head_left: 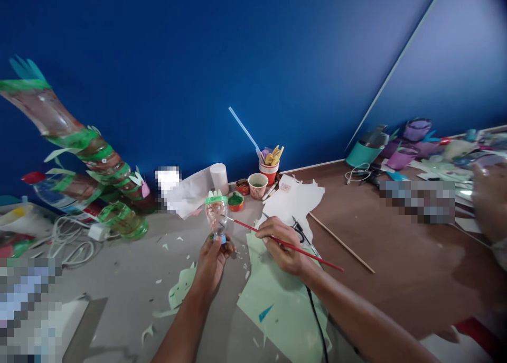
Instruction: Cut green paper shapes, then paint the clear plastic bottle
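My left hand [213,258] is closed round the blue-capped neck of a small clear plastic bottle [216,208], held cap down. Its upper rim is painted green with pale pointed paper pieces, and brownish paint covers part of its wall. In my right hand [283,245] is a thin red paintbrush [327,263], pinched between the fingers, its tip at the bottle's right side. Just behind the bottle sit a shallow container of green paint [235,200] and a paper cup [257,187] with green inside. Pale green paper [273,305] lies beneath my right hand.
Painted bottles joined into a tall structure [106,162] lean at the left, near a white cable [77,239]. A wooden stick [343,242], white paper [295,199] and scissors [298,230] lie to the right. Another person's hand [490,199] shows at the far right.
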A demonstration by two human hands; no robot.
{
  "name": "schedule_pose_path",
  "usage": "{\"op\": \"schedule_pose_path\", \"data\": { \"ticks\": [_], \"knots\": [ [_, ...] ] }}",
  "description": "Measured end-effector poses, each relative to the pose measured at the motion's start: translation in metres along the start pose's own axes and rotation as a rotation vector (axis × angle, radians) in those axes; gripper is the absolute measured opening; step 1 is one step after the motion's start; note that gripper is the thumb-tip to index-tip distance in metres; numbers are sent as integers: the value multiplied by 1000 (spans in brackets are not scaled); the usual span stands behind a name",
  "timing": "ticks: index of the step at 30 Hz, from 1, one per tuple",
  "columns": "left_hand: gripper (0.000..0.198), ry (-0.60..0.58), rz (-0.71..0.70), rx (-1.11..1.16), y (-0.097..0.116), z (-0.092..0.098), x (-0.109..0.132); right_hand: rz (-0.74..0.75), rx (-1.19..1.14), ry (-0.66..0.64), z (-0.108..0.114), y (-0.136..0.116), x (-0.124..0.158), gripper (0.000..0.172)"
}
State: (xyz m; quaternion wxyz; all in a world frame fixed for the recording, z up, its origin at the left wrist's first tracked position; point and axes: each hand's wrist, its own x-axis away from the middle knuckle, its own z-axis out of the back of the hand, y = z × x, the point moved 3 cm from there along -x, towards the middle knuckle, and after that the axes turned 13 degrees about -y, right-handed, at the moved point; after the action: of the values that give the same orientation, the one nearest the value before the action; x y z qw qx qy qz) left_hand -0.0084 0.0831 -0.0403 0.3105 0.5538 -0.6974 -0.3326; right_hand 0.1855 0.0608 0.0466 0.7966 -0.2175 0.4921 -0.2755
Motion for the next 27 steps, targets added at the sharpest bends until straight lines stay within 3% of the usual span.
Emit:
{"op": "schedule_pose_path", "data": {
  "ticks": [27],
  "knots": [
    [29, -34, -24, -112, 1, -5, 1, 77, 52, -14, 7, 0, -3, 26]
  ]
}}
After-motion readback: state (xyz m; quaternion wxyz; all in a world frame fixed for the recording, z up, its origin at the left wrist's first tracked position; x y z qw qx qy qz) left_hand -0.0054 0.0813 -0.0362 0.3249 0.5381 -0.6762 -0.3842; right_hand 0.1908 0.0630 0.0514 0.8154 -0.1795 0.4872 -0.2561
